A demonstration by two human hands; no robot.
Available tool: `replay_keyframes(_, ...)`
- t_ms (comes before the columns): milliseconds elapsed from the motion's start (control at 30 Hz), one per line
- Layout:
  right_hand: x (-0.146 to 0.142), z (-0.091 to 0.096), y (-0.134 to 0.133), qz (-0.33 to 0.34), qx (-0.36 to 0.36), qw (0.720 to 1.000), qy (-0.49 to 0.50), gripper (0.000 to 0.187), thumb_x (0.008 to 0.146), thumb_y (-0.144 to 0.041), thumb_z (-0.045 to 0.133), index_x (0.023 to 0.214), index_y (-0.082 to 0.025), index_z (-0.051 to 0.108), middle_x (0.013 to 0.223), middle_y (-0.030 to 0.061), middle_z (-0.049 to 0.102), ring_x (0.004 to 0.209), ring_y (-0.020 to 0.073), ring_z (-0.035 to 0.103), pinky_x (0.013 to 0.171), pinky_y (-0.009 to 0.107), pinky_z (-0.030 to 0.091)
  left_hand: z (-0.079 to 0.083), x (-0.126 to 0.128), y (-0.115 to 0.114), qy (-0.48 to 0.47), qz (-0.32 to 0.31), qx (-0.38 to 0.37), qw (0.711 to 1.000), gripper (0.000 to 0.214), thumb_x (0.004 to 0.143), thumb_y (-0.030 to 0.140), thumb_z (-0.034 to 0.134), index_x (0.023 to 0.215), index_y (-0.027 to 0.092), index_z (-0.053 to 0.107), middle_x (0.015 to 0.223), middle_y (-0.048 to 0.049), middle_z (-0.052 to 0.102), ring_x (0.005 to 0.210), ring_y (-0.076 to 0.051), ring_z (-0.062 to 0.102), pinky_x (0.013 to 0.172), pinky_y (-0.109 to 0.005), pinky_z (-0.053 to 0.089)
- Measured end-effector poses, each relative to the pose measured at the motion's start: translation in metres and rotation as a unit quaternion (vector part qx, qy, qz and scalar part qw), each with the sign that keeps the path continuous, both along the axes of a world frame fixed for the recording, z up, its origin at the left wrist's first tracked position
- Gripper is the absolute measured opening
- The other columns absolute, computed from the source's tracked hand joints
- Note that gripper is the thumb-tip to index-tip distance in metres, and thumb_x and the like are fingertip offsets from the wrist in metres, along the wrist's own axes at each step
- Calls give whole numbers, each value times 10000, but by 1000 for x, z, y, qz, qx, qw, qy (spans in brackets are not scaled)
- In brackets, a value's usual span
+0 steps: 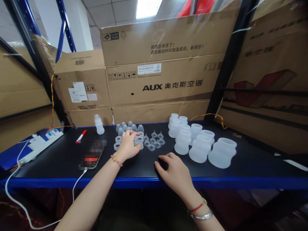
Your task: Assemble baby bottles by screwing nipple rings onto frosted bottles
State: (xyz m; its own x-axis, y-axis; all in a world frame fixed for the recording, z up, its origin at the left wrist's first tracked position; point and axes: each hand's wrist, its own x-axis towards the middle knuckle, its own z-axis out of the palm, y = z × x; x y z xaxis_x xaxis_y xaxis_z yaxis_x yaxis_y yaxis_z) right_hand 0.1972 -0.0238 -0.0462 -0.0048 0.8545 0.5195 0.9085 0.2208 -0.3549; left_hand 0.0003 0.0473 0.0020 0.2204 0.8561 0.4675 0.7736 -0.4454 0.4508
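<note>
My left hand [129,145] is over a group of clear screw rings [117,139], fingers stretched out and thumb apart. It hides some of the rings; whether a fingertip touches one I cannot tell. Behind it stand several clear bottle caps [140,128]. Just to its right lie several clear silicone nipples [157,144]. My right hand [174,170] hovers or rests near the front edge, loosely curled, thumb and index finger apart with nothing between them. Several frosted, wide-necked bottle bodies [222,155] stand beyond it on the right. One assembled baby bottle [98,125] stands upright at the back left.
On the left lie a phone [95,155] with a charging cable and a red marker [81,136]. A white power strip [42,146] sits at the far left. Cardboard [156,106] walls the back of the black shelf, which has a blue front edge [144,183].
</note>
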Motion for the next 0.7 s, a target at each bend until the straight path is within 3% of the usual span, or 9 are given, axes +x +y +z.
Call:
replay_keyframes(133, -2, 10, 6, -13, -63, 998, -12, 322, 851, -387, 526, 991, -183, 733, 873, 62, 635, 798, 188, 617, 638, 278, 408, 1, 3, -5, 72, -27, -38, 996, 419, 742, 264, 625, 1160, 240, 605, 1172, -80, 510, 1145, -283, 432, 1020, -445, 370)
replay_keyframes(367, -6, 21, 9, -4, -124, 992, -5, 343, 844, -389, 522, 1023, -189, 735, 821, 53, 648, 732, 174, 608, 590, 271, 367, -3, 0, -3, 118, -16, -56, 991, 395, 796, 406, 616, 1138, 211, 617, 1181, -99, 519, 1146, -308, 418, 986, -472, 366)
replay_keyframes(567, -10, 25, 13, -11, -152, 987, 47, 316, 809, -393, 550, 961, -191, 740, 798, 47, 689, 726, 186, 625, 591, 274, 371, -4, 2, -3, 135, -16, -62, 989, 183, 841, 314, 589, 975, 204, 646, 1128, -85, 549, 1120, -280, 433, 973, -452, 361)
replay_keyframes(700, -9, 24, 19, -39, -174, 978, 104, 356, 794, -418, 565, 1021, -193, 721, 779, 33, 707, 728, 188, 647, 586, 266, 383, -2, 3, -5, 130, -18, -73, 989, 134, 855, 289, 579, 938, 206, 644, 1113, -78, 574, 1114, -268, 451, 962, -440, 366)
